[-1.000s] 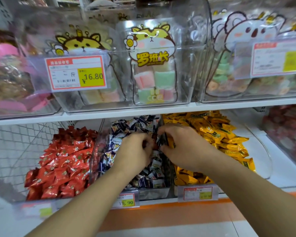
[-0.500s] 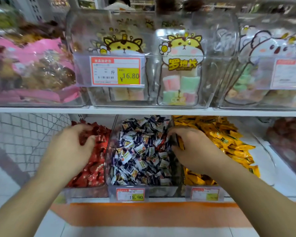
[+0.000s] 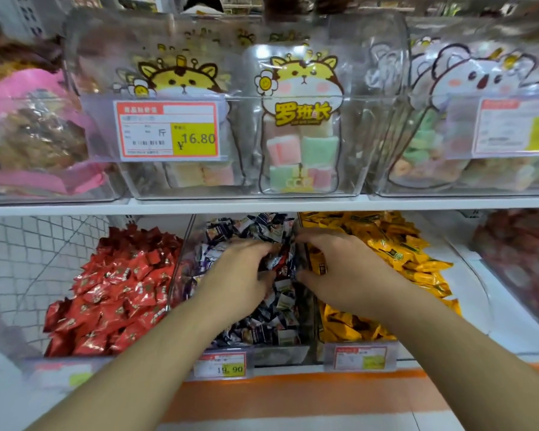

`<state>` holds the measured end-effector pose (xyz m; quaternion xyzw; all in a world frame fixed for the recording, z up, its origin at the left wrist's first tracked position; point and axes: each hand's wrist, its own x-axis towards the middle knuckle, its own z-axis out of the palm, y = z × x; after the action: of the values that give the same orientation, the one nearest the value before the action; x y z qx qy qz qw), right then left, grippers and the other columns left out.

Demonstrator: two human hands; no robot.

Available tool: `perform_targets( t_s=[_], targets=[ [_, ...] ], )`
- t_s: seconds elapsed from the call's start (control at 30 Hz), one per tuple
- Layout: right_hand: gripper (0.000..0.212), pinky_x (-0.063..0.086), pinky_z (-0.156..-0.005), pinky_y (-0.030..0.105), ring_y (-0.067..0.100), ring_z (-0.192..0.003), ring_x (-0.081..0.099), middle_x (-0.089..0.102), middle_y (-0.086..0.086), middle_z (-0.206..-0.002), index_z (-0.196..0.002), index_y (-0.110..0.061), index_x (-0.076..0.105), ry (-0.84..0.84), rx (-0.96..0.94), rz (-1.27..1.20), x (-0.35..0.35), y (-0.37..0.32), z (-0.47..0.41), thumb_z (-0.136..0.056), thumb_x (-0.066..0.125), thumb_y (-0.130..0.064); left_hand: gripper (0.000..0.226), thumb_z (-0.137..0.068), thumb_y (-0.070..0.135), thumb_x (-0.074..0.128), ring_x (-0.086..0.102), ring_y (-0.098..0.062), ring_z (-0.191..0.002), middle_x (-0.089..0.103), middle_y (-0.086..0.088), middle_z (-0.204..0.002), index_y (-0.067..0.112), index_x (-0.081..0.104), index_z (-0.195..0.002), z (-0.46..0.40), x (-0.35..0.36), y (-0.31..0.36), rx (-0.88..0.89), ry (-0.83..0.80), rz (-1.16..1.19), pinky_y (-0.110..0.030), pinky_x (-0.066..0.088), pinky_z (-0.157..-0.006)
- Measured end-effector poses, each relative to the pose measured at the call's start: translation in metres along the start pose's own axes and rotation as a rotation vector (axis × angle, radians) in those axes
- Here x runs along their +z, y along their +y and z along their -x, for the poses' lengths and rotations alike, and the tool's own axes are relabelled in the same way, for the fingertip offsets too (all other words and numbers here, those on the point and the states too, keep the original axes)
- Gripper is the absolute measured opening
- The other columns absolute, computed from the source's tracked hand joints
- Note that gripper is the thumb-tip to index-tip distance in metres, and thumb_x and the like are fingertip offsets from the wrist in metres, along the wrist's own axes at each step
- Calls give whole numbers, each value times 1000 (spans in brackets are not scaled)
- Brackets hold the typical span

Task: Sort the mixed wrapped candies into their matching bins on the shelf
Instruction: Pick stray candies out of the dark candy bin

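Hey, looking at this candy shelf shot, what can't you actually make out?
- Head view: what the left hand and right hand hold, if anything; their fingertips are buried in the dark candies.
- Right price tag: print blurred.
- Far-right red candies: blurred and cut off by the frame edge.

On the lower shelf we see three open bins side by side: the left bin (image 3: 112,306), the middle bin (image 3: 262,334) and the right bin (image 3: 386,244), each heaped with wrapped candies. Our left hand (image 3: 237,275) and right hand (image 3: 343,269) both lie in the middle bin, the right one at the wall shared with the right bin. Above, on the upper shelf (image 3: 262,205), stand clear boxes (image 3: 231,175), and price tags (image 3: 221,365) hang before the bins.
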<state>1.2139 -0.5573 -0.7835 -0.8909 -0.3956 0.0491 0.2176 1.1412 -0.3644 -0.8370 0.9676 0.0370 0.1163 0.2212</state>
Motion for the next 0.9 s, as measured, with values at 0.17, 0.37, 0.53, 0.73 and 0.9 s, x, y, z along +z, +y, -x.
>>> perform_targets(
  t_s=[0.17,0.37,0.53,0.73,0.9],
  targets=[
    [49,41,-105,22,13,-133,46,50,-11,-145,-143,-30,52,-1,11,-50,4,5,-2,-96,67,-31,50,-86,24,78,59,-22,-119,64,2,-130,25,65,-134,-33,28,-8,75,19,-86,-34,53,-97],
    [46,44,-105,26,15,-132,47,50,-8,-145,-139,-28,52,-11,21,-57,4,9,-3,-96,67,-30,40,-80,26,78,63,-33,-107,65,-2,-119,24,73,-120,-45,42,-12,47,90,-246,-43,57,-84],
    [43,41,-101,23,15,-132,46,49,-8,-145,-138,-26,53,-23,29,-49,4,9,-2,-97,65,-31,21,-87,33,71,64,-29,-99,67,1,-107,27,77,-106,-42,34,-9,71,157,-324,-35,56,-77],
    [48,40,-104,26,17,-136,44,46,-9,-150,-143,-27,50,-40,46,-42,4,8,-1,-98,65,-34,18,-85,25,76,68,-25,-98,67,7,-112,29,76,-103,-26,7,-15,33,125,-338,-38,59,-82],
    [57,38,-107,26,17,-142,40,41,-12,-155,-150,-30,43,-44,58,-38,4,7,-1,-98,65,-37,20,-89,25,73,70,-23,-97,66,11,-120,35,76,-106,-17,-12,-19,-60,108,-334,-37,60,-85]
  ],
)
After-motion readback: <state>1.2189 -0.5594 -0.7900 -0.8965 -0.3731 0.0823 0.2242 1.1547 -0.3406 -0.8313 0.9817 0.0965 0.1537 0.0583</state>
